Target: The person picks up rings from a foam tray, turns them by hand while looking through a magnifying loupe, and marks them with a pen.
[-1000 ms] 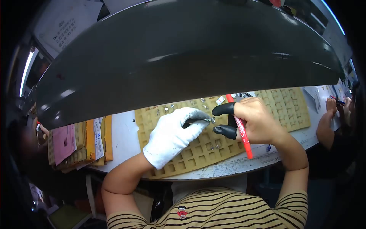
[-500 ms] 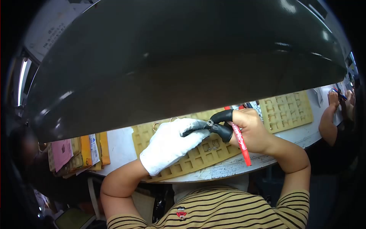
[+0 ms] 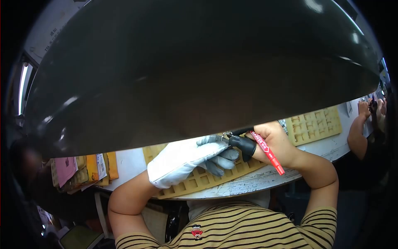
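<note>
My left hand (image 3: 188,159) wears a white glove with grey fingertips. Its thumb and forefinger are closed on a small silver ring (image 3: 226,135), while the other fingers curl below. Black finger covers sit on the thumb and forefinger of my right hand (image 3: 269,143), which pinches the same ring from the other side. A red marker (image 3: 269,153) is also gripped in my right hand, its red end slanting down toward me. Under both hands lies a yellowish tray (image 3: 186,187) with square compartments, partly hidden by the hands.
A dark, glossy curved cover (image 3: 199,74) hides the upper view. At right, a second yellowish tray (image 3: 295,136) holds several small metal pieces. Envelopes and papers (image 3: 93,168) are stacked at left on the white table (image 3: 128,166). Another person's arm (image 3: 357,133) rests at far right.
My left hand has rolled, so its grey lower fingers now show. The ring has shifted slightly left and turned, and the marker's lower end has swung right. The dark cover now hides more of the table.
</note>
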`<state>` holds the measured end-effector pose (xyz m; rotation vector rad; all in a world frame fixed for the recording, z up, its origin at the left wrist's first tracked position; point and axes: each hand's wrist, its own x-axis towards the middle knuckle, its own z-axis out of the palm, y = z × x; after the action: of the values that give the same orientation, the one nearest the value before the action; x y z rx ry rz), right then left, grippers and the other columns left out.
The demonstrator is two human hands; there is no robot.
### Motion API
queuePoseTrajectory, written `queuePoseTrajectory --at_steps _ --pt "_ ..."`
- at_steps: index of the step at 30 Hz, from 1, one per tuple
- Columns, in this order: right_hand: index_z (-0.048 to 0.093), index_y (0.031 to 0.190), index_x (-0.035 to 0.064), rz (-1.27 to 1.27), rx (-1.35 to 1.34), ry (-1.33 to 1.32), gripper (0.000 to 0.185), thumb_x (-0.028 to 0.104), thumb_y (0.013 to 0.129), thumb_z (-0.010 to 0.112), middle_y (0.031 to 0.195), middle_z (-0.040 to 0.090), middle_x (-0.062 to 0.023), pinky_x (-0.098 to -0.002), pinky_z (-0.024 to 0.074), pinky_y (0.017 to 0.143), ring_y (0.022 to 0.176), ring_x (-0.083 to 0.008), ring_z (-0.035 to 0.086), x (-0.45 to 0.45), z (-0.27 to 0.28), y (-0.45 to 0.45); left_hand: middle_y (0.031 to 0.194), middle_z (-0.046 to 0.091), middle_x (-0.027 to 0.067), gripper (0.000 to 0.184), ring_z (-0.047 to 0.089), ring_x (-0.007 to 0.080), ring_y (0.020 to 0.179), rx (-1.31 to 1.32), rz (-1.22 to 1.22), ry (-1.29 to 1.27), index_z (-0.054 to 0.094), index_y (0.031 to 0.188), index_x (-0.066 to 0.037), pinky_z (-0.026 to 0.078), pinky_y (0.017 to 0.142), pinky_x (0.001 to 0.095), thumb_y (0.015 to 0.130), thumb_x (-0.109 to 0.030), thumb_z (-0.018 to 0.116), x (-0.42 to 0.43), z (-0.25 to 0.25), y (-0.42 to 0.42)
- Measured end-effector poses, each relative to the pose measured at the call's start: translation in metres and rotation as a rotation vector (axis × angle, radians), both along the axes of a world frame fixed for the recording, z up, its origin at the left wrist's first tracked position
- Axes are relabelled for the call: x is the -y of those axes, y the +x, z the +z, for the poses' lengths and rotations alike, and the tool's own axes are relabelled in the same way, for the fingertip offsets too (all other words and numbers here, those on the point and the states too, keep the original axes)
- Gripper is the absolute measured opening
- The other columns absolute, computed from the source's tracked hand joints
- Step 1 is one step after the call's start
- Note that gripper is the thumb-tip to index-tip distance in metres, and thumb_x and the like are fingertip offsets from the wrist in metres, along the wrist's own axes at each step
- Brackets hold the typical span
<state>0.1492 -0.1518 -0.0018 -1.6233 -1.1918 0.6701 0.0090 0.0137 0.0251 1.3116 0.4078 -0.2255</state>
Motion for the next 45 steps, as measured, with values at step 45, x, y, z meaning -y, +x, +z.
queuePoseTrajectory --at_steps 45 --pt "0.066 0.089 0.0012 -0.036 0.885 0.375 0.024 0.003 0.066 0.070 0.059 0.058 -0.0081 -0.0318 0.0431 0.047 0.049 -0.0231 0.057 -0.003 -0.015 0.010 0.091 0.068 0.0105 0.025 0.066 0.0166 0.077 0.246 0.007 0.859 0.066 0.108 -0.003 0.051 0.072 0.0282 0.089 -0.019 0.062 0.008 -0.007 -0.003"
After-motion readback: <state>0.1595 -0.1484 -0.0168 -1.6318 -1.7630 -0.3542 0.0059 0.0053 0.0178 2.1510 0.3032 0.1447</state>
